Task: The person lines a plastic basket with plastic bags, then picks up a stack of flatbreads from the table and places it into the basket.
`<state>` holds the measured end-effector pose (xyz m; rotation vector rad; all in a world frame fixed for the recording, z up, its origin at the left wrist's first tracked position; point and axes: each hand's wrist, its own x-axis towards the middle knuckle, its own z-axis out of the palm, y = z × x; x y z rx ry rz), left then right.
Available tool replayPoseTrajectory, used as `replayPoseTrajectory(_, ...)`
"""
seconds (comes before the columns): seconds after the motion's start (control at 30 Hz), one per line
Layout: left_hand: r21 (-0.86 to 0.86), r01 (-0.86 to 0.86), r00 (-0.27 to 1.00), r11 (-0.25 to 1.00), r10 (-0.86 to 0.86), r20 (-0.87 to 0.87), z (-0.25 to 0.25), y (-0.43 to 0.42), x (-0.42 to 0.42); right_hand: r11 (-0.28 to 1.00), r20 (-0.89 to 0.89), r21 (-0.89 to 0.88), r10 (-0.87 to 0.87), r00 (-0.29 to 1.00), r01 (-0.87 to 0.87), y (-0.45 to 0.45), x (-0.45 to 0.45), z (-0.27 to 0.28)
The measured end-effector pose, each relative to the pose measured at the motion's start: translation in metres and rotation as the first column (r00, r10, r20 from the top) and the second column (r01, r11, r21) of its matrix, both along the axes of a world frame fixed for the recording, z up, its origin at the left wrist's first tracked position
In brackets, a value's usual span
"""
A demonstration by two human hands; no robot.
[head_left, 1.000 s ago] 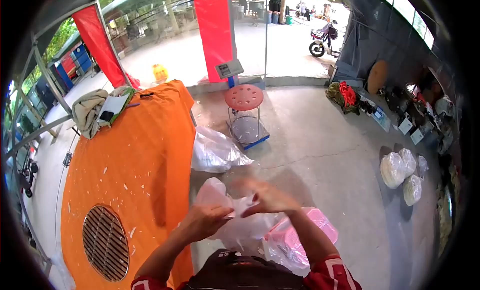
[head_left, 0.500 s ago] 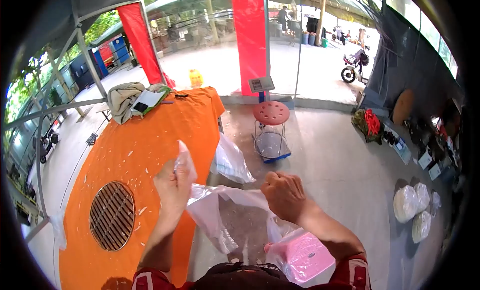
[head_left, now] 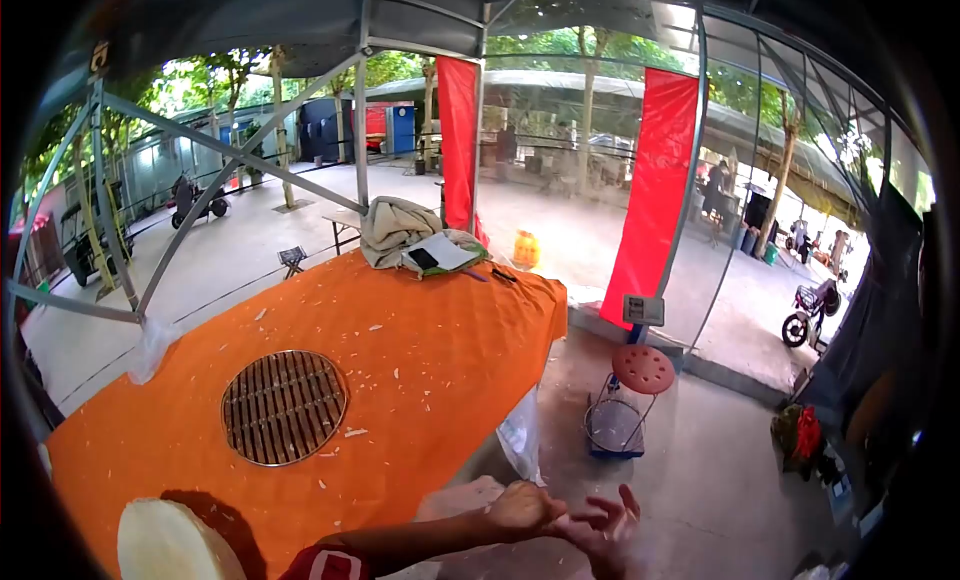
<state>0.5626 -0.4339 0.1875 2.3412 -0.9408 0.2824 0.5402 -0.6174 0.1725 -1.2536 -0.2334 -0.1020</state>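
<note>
My left hand (head_left: pixel 525 507) is closed in a fist low in the view, past the near right edge of the orange-covered table (head_left: pixel 430 350). Clear plastic bag film (head_left: pixel 462 497) shows by its wrist and seems to be in its grip, though the fingers hide where. Right beside it, my right hand (head_left: pixel 603 525) is slightly blurred, its fingers spread and nothing visible in them. A thick, pale, rounded block (head_left: pixel 170 542) shows at the table's lower left.
A round slatted rack (head_left: pixel 285 408) lies on the table among white scraps. Cloth (head_left: pixel 395 232) and papers (head_left: pixel 440 251) sit at its far end. A red stool (head_left: pixel 642 369) stands on a platform scale (head_left: pixel 615 450) beyond my hands. Another plastic bag (head_left: pixel 521 435) hangs at the table's side.
My view has swung left and up, bringing the pale block into sight. My hands, earlier apart with the plastic bag stretched between them, are now close together; the right hand's fingers have opened.
</note>
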Motion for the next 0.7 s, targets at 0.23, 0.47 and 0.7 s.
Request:
replayPoseTrajectory(0.23,0.116,0.2,0.969,0.973,-0.179,-0.17,-0.006,0.005,-0.022,0.992,-0.022,-0.084,0.088,0.996,-0.09,-0.018,0.002,-0.014)
replayPoseTrajectory(0.47,0.179,0.102,0.986,0.979,-0.123,0.109,0.016,0.019,-0.003,0.961,-0.023,-0.264,0.079,0.997,-0.082,-0.042,0.017,-0.055)
replayPoseTrajectory(0.7,-0.266,-0.031,0.963,0.963,0.101,0.251,0.007,-0.002,-0.022,0.995,-0.174,-0.011,0.096,0.98,-0.1,-0.008,0.005,-0.023)
